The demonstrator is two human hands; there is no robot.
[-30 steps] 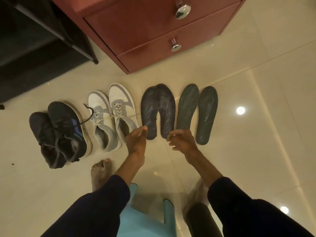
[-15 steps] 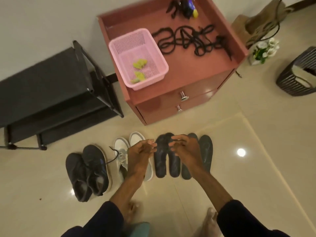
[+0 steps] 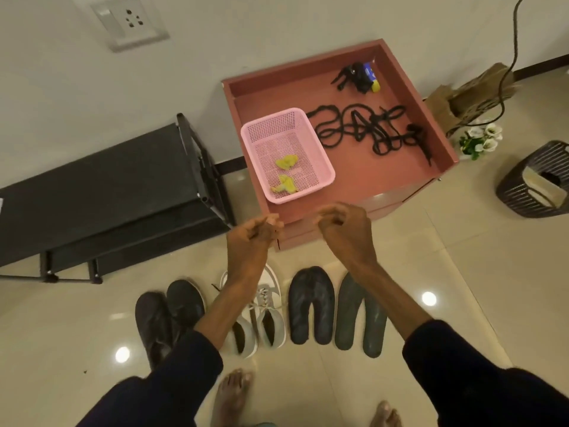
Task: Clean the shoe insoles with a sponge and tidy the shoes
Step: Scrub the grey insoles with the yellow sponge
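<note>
Four dark grey flat insoles [image 3: 300, 309] lie in a row on the tile beside white lace-up sneakers [image 3: 271, 306], probably spread for wiping. Left hand [image 3: 252, 238] and right hand [image 3: 343, 231] hover before the pink plastic mesh basket [image 3: 323, 155] of yellow sponge scraps [image 3: 286, 163], fingers curled, gripping nothing.
</note>
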